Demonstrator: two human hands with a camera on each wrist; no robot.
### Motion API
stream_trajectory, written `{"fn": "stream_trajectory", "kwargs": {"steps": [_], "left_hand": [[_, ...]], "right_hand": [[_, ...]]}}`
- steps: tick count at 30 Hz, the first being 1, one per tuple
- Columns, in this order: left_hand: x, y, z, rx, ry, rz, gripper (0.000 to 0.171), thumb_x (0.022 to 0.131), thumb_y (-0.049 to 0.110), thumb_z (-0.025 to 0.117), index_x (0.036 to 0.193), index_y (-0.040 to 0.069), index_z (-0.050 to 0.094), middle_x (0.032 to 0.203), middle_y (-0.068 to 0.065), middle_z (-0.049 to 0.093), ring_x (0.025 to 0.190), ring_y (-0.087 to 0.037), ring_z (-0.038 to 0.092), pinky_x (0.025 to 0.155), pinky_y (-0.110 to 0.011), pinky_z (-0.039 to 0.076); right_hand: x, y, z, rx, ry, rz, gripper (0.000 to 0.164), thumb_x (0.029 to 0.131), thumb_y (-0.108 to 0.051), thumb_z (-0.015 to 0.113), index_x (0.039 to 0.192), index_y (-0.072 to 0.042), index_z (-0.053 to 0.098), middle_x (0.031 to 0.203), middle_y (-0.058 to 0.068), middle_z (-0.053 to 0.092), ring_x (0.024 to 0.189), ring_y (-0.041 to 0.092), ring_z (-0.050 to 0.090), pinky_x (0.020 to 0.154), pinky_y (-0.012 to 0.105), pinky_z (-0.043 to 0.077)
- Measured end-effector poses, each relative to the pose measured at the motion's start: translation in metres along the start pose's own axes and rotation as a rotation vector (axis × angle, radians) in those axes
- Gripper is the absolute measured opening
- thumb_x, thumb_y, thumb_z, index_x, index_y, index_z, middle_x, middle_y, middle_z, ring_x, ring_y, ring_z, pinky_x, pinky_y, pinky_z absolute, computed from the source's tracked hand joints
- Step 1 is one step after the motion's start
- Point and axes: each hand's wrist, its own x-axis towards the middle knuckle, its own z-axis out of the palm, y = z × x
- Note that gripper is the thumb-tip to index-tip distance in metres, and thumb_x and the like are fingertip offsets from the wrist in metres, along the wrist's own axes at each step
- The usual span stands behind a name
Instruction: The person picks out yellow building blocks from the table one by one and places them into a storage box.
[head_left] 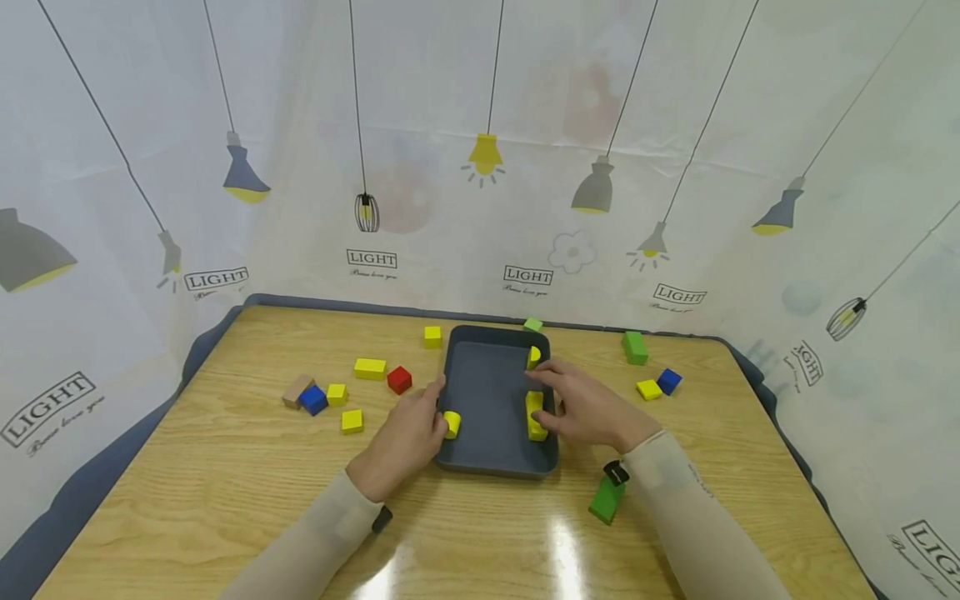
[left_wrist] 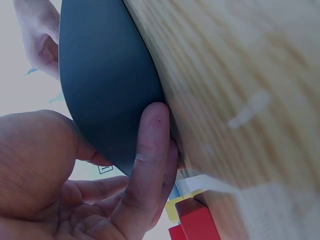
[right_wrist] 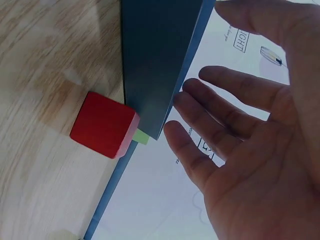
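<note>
Two bare hands at work on a tray, as I follow them from a distance through the head and wrist cameras. The dark grey rectangular tray [head_left: 483,383] sits on the wood-grain counter [head_left: 225,500], between the hands, presumably so that both long walls come within easy reach. Left hand [head_left: 408,425]: grasping the tray's left wall, thumb at the rim and fingers laid along the outer face; I take this for a steadying hold. A small rounded yellow block [head_left: 452,424] lies inside that wall, just beside the thumb; I cannot tell whether they touch. Right hand [head_left: 588,404]: released, its fingers loosely extended at the right wall and clasping nothing. Its thumb overlaps the long yellow block [head_left: 536,429], which rests along the inside of that wall; a yellow half-round block [head_left: 533,357] sits farther along, near the index finger. I judge that the wall serves both as a backstop. In the right wrist view, a red cube [right_wrist: 102,125] stands on the counter just outside the tray; the hand probably masks it from the head camera. To the left, a second red cube [head_left: 400,380] and a blue cube [head_left: 313,400] lie apart from the tray, perhaps set out for easy picking
</note>
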Motion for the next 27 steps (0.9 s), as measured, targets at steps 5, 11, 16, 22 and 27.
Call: {"fn": "stream_trajectory", "kwargs": {"steps": [5, 11, 16, 22, 27], "left_hand": [[0.0, 0.001, 0.0, -0.003, -0.01, -0.015, 0.064, 0.111, 0.001, 0.066, 0.172, -0.006, 0.049, 0.144, -0.026, 0.077, 0.09, -0.019, 0.065, 0.087, -0.034, 0.067], [-0.001, 0.002, -0.001, -0.005, -0.011, -0.021, 0.064, 0.111, 0.001, 0.066, 0.172, -0.006, 0.049, 0.146, -0.026, 0.076, 0.092, -0.02, 0.066, 0.091, -0.036, 0.069], [-0.001, 0.002, 0.0, -0.004, -0.009, -0.014, 0.064, 0.111, 0.001, 0.066, 0.172, -0.006, 0.05, 0.145, -0.026, 0.076, 0.092, -0.02, 0.066, 0.092, -0.037, 0.07], [0.0, 0.001, 0.0, -0.014, -0.008, -0.008, 0.064, 0.111, 0.001, 0.067, 0.172, -0.006, 0.049, 0.136, -0.024, 0.078, 0.087, -0.018, 0.064, 0.085, -0.032, 0.067], [0.0, 0.0, 0.0, -0.016, -0.008, -0.01, 0.064, 0.111, 0.002, 0.066, 0.172, -0.007, 0.049, 0.135, -0.024, 0.078, 0.087, -0.019, 0.064, 0.086, -0.032, 0.067]], "right_hand": [[-0.001, 0.005, 0.0, 0.011, 0.025, 0.005, 0.066, 0.108, -0.027, 0.082, 0.168, -0.006, 0.062, 0.165, 0.017, 0.062, 0.11, 0.028, 0.07, 0.098, 0.045, 0.064], [-0.001, 0.012, 0.0, -0.005, 0.069, 0.009, 0.062, 0.108, -0.025, 0.083, 0.164, -0.005, 0.065, 0.163, 0.019, 0.064, 0.134, 0.036, 0.072, 0.116, 0.056, 0.064], [-0.001, 0.018, 0.001, 0.007, 0.075, 0.063, 0.064, 0.109, -0.027, 0.083, 0.165, -0.005, 0.063, 0.165, 0.019, 0.062, 0.149, 0.039, 0.066, 0.126, 0.061, 0.058], [0.001, 0.027, 0.004, 0.0, 0.102, 0.098, 0.066, 0.11, -0.03, 0.082, 0.167, -0.005, 0.061, 0.166, 0.019, 0.061, 0.149, 0.04, 0.066, 0.125, 0.061, 0.058], [0.002, 0.034, 0.006, 0.007, 0.132, 0.099, 0.063, 0.111, -0.027, 0.081, 0.166, -0.003, 0.062, 0.165, 0.02, 0.062, 0.146, 0.041, 0.067, 0.124, 0.061, 0.06]]}}
